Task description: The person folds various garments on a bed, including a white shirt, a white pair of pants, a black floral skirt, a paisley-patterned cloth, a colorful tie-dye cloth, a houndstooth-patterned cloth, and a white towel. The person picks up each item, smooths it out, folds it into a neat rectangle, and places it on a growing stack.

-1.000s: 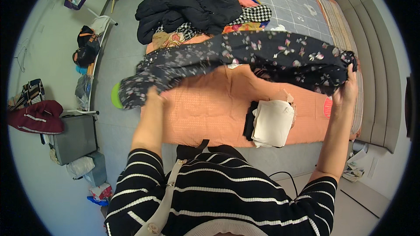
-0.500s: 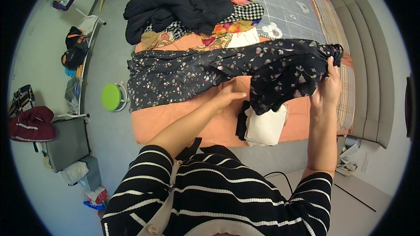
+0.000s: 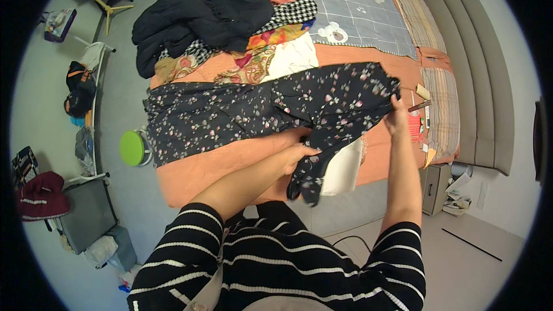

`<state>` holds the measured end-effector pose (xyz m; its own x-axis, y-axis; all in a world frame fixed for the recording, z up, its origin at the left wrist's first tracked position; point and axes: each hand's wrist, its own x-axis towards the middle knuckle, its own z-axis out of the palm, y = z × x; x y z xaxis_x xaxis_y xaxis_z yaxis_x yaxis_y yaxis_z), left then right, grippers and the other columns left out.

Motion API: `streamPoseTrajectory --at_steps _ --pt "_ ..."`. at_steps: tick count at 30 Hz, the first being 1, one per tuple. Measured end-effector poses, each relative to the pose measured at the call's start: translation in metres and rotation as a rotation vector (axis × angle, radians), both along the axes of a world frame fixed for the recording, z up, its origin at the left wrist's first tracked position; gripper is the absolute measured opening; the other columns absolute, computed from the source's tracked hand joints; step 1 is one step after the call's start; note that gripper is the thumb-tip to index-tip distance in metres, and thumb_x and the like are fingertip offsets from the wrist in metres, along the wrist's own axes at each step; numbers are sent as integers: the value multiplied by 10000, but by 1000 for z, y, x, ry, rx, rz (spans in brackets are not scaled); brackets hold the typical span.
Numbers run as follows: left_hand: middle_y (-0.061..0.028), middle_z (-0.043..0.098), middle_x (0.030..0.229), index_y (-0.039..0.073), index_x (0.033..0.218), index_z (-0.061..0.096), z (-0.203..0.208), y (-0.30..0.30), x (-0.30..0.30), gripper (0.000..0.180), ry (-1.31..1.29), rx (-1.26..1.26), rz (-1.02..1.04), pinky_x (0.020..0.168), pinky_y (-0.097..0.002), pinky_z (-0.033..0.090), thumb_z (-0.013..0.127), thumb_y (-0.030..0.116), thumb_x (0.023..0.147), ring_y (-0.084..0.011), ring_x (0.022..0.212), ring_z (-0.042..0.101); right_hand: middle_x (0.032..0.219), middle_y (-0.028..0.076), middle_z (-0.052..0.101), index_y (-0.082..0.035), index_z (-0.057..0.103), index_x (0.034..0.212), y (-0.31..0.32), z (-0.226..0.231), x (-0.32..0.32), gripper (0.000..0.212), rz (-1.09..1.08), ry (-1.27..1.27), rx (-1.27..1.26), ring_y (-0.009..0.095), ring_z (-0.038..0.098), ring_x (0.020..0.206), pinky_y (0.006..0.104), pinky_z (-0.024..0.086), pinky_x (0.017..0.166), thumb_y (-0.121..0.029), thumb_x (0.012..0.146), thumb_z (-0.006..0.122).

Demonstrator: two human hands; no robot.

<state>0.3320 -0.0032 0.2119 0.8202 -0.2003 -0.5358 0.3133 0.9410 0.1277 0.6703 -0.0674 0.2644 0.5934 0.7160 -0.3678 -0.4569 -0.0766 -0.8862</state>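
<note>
A long black dress (image 3: 219, 118) with a small pink and white flower print lies stretched across the near part of the bed. My right hand (image 3: 396, 120) is closed on its gathered end, at the right. Below the middle of the dress, my left hand (image 3: 295, 157) has thumb and fingers apart, against the cloth's edge; the fingertips are partly hidden. One flared sleeve (image 3: 308, 187) hangs toward me beside that hand. It partly covers a folded white cloth (image 3: 343, 170) on the bed's near edge.
Behind the dress, a black puffer jacket (image 3: 210, 11) tops a heap of patterned clothes. The bed has an orange sheet (image 3: 201, 179) and a grey blanket (image 3: 357, 6). At left stand a green stool (image 3: 132, 148) and a rack; a nightstand (image 3: 436, 187) is at right.
My right hand has brought the gathered end left and lower. The sleeve now hangs nearer me, over the white cloth. My left hand has come up against the sleeve. The view has shifted right.
</note>
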Motion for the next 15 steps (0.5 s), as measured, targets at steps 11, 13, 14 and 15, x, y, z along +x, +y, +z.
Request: streamPoseTrajectory --at_steps 11,13,14,15 --pt "-132 647 1037 -18 1109 575 -94 -4 52 299 227 -74 -148 790 -374 532 561 102 836 -245 866 652 1127 180 581 42 444 1185 -92 -260 77 293 -419 140 -730 301 612 945 452 515 855 -142 967 377" --pt "-144 648 1016 3 1103 590 -89 23 64 288 223 109 -26 773 -368 530 502 103 848 -249 866 648 1075 190 603 46 470 1141 -95 -274 95 271 -477 235 -664 319 627 899 454 536 821 -134 963 374" --pt "-144 639 1041 30 1146 565 -90 41 67 313 221 50 -40 783 -356 527 469 116 861 -250 896 639 1059 190 610 41 478 1135 -99 -279 108 269 -490 253 -622 323 631 888 455 540 811 -137 963 374" --pt "-149 615 1088 36 1170 547 -101 54 67 335 192 7 31 803 -347 521 418 146 881 -232 951 616 1043 190 617 37 486 1129 -91 -279 114 267 -493 271 -576 327 634 876 455 545 801 -140 963 374"
